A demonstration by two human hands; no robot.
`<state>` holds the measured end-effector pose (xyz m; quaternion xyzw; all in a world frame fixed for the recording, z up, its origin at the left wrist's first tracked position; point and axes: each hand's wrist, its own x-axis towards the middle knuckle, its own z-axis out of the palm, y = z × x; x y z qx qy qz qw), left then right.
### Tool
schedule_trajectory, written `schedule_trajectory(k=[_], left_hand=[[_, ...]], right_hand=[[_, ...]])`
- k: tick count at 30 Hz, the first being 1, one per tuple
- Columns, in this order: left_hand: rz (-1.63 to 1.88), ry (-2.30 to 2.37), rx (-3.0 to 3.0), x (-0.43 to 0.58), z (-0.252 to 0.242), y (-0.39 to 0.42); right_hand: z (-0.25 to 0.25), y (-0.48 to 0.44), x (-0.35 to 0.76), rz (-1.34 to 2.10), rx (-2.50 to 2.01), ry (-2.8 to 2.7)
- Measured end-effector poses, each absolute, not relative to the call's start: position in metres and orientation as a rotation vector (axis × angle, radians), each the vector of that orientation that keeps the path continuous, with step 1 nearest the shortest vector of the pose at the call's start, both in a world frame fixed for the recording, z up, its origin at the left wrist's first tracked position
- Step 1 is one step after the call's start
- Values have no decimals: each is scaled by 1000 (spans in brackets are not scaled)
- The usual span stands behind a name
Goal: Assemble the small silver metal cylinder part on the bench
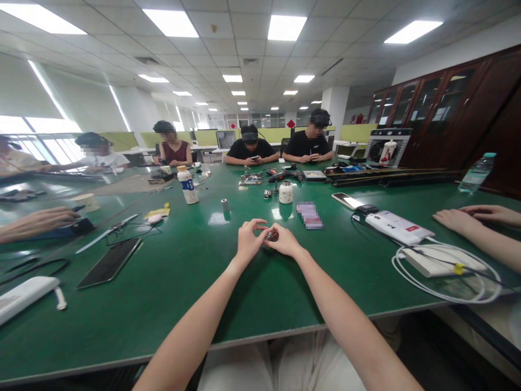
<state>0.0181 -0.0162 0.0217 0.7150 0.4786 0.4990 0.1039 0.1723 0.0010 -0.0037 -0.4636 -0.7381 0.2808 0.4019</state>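
Note:
My left hand [251, 240] and my right hand [285, 240] meet in front of me, low over the green table [195, 304]. Thumbs and fingers of both are curled around one small, shiny, dark metallic piece [270, 237]. Most of it is hidden by the fingers, so its kind cannot be made out. Farther off, a small silver cylinder [225, 205] stands upright. A phone-like rectangle [309, 215], blurred out, lies just beyond my right hand. Behind it are a white round jar [286, 192] and a small metal part [267, 194].
A white-and-blue bottle [188, 185] stands left of centre. A dark tablet [109, 263] and a knife-like blade [106, 233] lie at left. Power banks [399, 227] with looped white cables [494, 277] lie at right, by another person's hands [464, 220]. Several people sit around the table.

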Motion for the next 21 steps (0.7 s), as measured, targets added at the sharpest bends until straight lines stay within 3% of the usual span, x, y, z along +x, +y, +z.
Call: schedule_trajectory(k=[21], left_hand=[[1473, 1366, 1966, 20, 12, -11]], right_hand=[[-7, 4, 171, 736, -1188, -1823]])
